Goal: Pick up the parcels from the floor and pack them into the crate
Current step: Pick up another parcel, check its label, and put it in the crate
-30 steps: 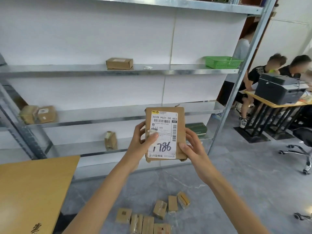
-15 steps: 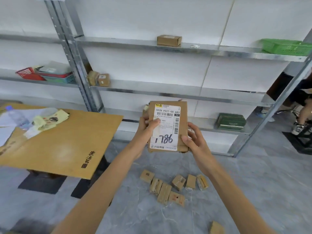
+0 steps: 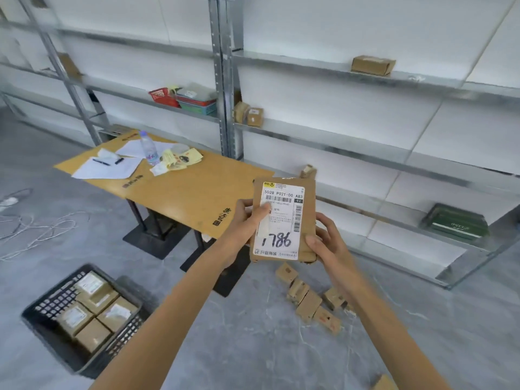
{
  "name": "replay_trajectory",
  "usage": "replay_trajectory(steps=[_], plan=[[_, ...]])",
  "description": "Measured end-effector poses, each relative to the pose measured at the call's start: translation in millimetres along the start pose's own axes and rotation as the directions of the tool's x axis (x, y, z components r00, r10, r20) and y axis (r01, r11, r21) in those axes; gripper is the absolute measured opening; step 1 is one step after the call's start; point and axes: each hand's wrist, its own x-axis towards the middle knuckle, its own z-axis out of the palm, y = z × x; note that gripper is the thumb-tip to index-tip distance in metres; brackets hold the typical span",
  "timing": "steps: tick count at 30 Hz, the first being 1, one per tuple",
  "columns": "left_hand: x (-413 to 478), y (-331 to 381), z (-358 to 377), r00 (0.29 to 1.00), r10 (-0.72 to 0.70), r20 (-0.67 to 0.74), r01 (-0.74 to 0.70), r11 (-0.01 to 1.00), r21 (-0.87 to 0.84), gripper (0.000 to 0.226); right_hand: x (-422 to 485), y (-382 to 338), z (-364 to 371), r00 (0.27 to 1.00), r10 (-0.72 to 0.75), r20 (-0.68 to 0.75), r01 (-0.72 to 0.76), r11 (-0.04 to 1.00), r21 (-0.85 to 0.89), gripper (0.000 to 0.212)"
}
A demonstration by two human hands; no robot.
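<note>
I hold a flat brown parcel (image 3: 306,209) upright in front of me; its white label reads 1786. My left hand (image 3: 247,218) grips its left edge with the thumb across the label. My right hand (image 3: 327,243) grips its lower right corner. On the grey floor below lie several small brown parcels (image 3: 308,301) in a loose cluster. A black slatted crate (image 3: 50,327) stands on the floor at lower left, with several labelled brown parcels packed inside.
A wooden table (image 3: 183,192) with papers and a water bottle (image 3: 147,149) stands between crate and shelving. Metal shelves (image 3: 323,136) along the wall carry small boxes, stacked baskets (image 3: 197,101) and a green box (image 3: 454,222). White cables (image 3: 36,226) trail on the left floor.
The view has swung left and down: the table, then the crate, came into sight. The parcel stays in both hands, now seen further right in the frame.
</note>
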Motion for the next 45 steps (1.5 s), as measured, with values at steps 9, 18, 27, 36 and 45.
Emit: replay_trajectory(steps=[9,18,27,36,45], plan=[[-90,-10,-169,0.986,-0.030,-0.163,0.028,1.000,-0.012,0.043,-17,-4,171,0.986,-0.008,0.165,0.007,1.000,0.005,0.066],[-194,-40,-352,0.935,0.021,-0.355,-0.003,0.999,0.052,0.039,-41,0,365,0.938,0.064,0.342,-0.085,0.995,0.047,0.062],[-205,-63,-467,0.904,-0.016,-0.427,0.027,0.999,0.020,0.030,-12,25,482,0.902,0.125,0.413,-0.146,0.989,0.021,0.071],[-129,-66,-580,0.929,-0.077,-0.363,0.124,0.986,0.107,0.039,74,63,573,0.911,0.180,0.371,-0.220,0.973,0.066,0.064],[-64,-74,-689,0.932,-0.204,-0.301,0.245,0.964,0.106,0.061,138,79,661,0.906,0.248,0.342,-0.293,0.952,0.086,0.042]])
